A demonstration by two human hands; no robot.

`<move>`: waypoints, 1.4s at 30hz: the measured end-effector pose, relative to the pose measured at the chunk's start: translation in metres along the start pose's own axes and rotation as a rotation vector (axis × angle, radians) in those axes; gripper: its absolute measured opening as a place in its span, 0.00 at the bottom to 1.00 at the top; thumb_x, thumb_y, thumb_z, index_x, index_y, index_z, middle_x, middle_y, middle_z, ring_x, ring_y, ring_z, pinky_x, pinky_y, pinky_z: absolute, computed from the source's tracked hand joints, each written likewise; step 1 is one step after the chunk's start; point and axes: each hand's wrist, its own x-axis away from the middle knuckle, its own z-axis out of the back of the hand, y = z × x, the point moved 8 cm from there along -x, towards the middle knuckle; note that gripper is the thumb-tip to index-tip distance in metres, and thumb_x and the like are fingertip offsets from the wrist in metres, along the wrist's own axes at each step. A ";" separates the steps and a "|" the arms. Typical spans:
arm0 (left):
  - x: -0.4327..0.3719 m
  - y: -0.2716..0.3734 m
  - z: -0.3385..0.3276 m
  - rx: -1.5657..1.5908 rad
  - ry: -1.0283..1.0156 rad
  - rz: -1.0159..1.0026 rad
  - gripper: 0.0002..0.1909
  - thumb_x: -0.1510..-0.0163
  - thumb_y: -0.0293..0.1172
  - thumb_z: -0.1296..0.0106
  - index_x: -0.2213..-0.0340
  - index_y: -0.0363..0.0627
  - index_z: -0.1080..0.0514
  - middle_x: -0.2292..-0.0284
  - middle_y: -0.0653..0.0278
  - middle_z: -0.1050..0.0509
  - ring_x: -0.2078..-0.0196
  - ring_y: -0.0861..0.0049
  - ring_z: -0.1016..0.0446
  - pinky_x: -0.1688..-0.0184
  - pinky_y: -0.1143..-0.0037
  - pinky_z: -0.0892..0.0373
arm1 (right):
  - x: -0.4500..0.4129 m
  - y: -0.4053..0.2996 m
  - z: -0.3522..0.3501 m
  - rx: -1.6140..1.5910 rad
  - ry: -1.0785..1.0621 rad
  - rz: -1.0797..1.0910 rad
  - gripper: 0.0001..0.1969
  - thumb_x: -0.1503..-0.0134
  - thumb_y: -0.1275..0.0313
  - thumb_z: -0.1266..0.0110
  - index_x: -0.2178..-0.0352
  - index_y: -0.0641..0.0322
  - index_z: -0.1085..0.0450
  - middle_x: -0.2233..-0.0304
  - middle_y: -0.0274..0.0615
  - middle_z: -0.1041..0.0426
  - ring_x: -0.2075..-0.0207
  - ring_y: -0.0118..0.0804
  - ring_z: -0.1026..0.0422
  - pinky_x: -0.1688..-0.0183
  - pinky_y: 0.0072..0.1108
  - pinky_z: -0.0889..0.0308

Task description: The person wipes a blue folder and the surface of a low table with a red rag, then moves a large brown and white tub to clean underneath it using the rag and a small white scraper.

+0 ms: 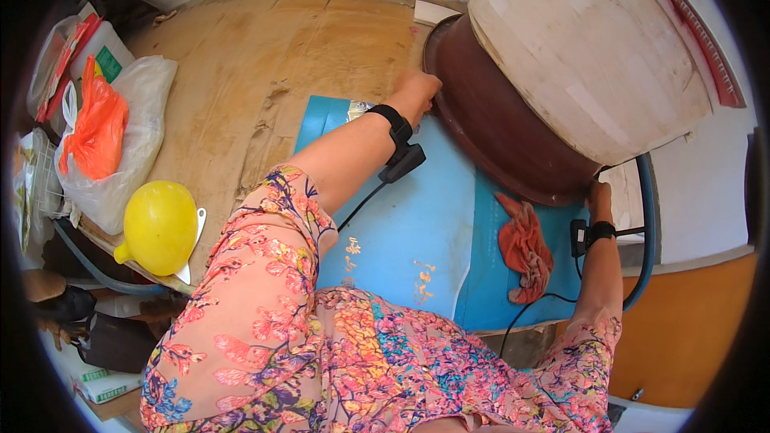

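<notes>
A large round vessel (523, 114), dark brown with a flared rim, stands tilted on the table, and a big pale, patched round piece (589, 48) adjoins it. My left hand (419, 93) is closed at the brown rim's left edge, its fingertips partly hidden. At the rim's lower right end, my right hand (599, 197) grips the edge, some fingers out of sight behind it. A crumpled red cloth (526, 252) lies just below the rim, on a blue printed sheet (403, 210). Both wrists wear black straps with small devices and cables.
At the left are a yellow ladle-like plastic vessel (159, 227), a white flat utensil (197, 240), an orange bag (99, 126), a clear plastic bag (147, 96) and a white jug (111, 51). Brown board (228, 72) covers the table. A blue tube frame (646, 234) stands right.
</notes>
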 end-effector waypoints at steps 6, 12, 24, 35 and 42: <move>-0.060 -0.042 -0.010 0.049 0.005 -0.008 0.12 0.53 0.36 0.54 0.75 0.36 0.32 0.84 0.59 0.34 0.83 0.68 0.35 0.81 0.69 0.40 | 0.001 -0.010 -0.017 -0.412 0.166 -0.264 0.16 0.53 0.72 0.55 0.60 0.57 0.36 0.80 0.52 0.30 0.77 0.51 0.30 0.75 0.33 0.34; -0.006 -0.013 -0.025 0.150 -0.254 -0.005 0.24 0.44 0.44 0.65 0.55 0.34 0.41 0.58 0.59 0.33 0.59 0.63 0.33 0.56 0.65 0.38 | -0.025 0.004 -0.031 -0.310 0.250 -0.190 0.17 0.48 0.73 0.63 0.55 0.55 0.38 0.81 0.51 0.30 0.77 0.52 0.30 0.75 0.34 0.35; -0.017 0.021 -0.008 0.187 -0.110 -0.611 0.12 0.46 0.32 0.58 0.74 0.36 0.29 0.79 0.59 0.30 0.81 0.74 0.32 0.82 0.74 0.35 | 0.027 -0.028 0.030 -0.558 0.233 -0.139 0.11 0.55 0.69 0.53 0.71 0.63 0.30 0.74 0.55 0.29 0.69 0.54 0.30 0.70 0.34 0.35; -0.022 -0.003 0.005 0.118 -0.047 -0.448 0.11 0.47 0.32 0.57 0.75 0.37 0.30 0.81 0.60 0.31 0.82 0.74 0.33 0.83 0.75 0.35 | 0.031 -0.057 -0.005 -1.576 0.156 -0.320 0.13 0.51 0.73 0.58 0.70 0.77 0.33 0.72 0.46 0.32 0.71 0.37 0.33 0.71 0.25 0.37; -0.022 -0.007 -0.014 0.111 -0.070 -0.390 0.10 0.47 0.32 0.56 0.75 0.37 0.30 0.81 0.60 0.32 0.84 0.75 0.34 0.84 0.75 0.36 | 0.007 -0.008 -0.074 -1.267 0.147 -0.425 0.15 0.49 0.63 0.54 0.67 0.65 0.32 0.74 0.40 0.28 0.74 0.37 0.30 0.74 0.24 0.35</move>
